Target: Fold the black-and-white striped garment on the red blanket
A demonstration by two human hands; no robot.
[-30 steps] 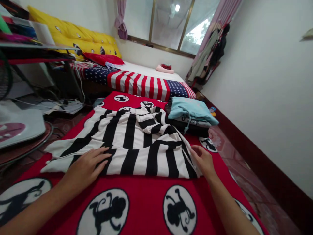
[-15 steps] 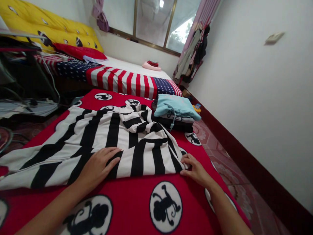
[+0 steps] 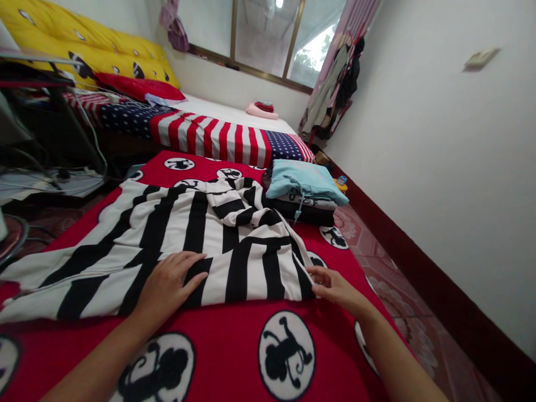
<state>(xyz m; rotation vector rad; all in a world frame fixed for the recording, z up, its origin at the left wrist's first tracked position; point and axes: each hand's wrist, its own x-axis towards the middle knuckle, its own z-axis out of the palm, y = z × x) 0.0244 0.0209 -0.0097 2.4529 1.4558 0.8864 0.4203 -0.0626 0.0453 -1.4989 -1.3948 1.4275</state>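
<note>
While your left hand (image 3: 170, 282) presses flat on the striped cloth (image 3: 201, 240), keep your right hand (image 3: 333, 287) pinching its corner taut and low.

white wall (image 3: 439, 139), window (image 3: 268, 33), striped bed (image 3: 218, 139)

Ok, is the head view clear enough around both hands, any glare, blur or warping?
Head view: left hand and right hand on the striped garment are sharp and evenly lit; the window is blown out; wide-angle bending at the edges.
</note>
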